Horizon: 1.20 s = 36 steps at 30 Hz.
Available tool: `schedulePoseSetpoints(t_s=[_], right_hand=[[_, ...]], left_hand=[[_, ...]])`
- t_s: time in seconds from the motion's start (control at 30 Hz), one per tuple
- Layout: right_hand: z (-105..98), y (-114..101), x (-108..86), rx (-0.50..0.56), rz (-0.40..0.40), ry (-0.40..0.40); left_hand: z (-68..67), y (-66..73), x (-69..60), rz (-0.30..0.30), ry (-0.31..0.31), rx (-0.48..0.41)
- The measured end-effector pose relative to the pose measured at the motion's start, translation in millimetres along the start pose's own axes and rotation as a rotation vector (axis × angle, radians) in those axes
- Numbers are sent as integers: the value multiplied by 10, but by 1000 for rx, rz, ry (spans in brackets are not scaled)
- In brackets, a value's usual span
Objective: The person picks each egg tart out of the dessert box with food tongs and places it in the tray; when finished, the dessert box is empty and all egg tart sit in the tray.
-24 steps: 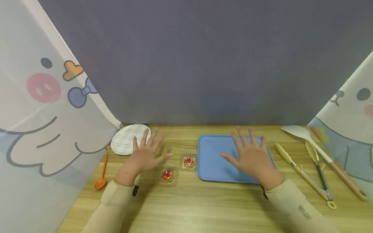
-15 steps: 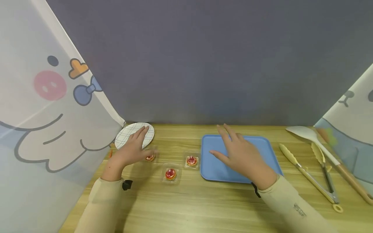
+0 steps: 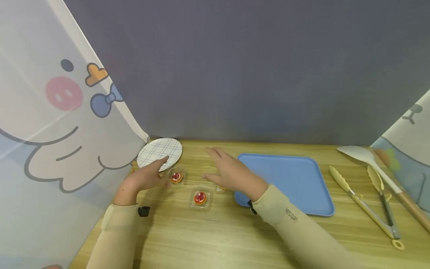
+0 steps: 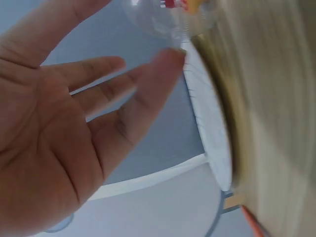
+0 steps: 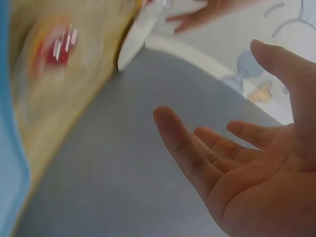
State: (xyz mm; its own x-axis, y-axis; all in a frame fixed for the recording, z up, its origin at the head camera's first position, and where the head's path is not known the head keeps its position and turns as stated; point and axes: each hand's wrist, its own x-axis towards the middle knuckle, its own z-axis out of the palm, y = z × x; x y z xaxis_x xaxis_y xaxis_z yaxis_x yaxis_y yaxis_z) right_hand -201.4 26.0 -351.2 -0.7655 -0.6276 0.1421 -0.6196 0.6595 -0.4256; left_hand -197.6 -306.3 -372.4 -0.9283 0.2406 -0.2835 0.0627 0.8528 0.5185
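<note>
In the head view the left hand [image 3: 142, 181] hovers beside a small packaged tart [image 3: 176, 177], its fingers spread apart and holding nothing. The right hand [image 3: 233, 173] hangs over another packaged tart [image 3: 221, 188], which it mostly hides. Between and below the hands lies a third tart [image 3: 200, 198] in a clear square pack. In the left wrist view the left palm [image 4: 59, 128] shows bare, with a clear pack [image 4: 153, 15] past the fingers. The right palm [image 5: 266, 173] is bare too in the right wrist view, and a blurred tart [image 5: 55, 47] shows at upper left.
A checked white plate [image 3: 159, 151] lies at the back left, behind the left hand. The blue tray [image 3: 289, 179] is partly under the right forearm. Farther right lie yellow-tipped tongs [image 3: 366, 213] and a white ladle or spoon [image 3: 386, 179] with a wooden handle.
My right hand has moved left, from above the blue tray to the tart beside it. The left hand has lowered slightly and turned, uncovering the tart near the plate. The view has shifted.
</note>
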Motion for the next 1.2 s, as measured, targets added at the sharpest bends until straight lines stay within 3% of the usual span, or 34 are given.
schedulePoseSetpoints(t_s=[0.27,0.5,0.7,0.93,1.07,1.2], right_hand=[[486,-216,430,71,-23,-142],[741,-372,704,50,-58,-184],[860,-472,868,-15,-61,-225],[915,-523,972,-82,-41,-278],[936,-532,1002,-111,-47,-276],[978,-543,1017,-183,-71,-249]], left_hand=[[81,-231,135,27,-37,-50],[117,-323,201,60,-57,-76],[132,-387,179,21,-64,-82],[161,-459,201,-7,-72,-160],[165,-497,215,-11,-74,-224],[165,-509,196,-25,-72,-214]])
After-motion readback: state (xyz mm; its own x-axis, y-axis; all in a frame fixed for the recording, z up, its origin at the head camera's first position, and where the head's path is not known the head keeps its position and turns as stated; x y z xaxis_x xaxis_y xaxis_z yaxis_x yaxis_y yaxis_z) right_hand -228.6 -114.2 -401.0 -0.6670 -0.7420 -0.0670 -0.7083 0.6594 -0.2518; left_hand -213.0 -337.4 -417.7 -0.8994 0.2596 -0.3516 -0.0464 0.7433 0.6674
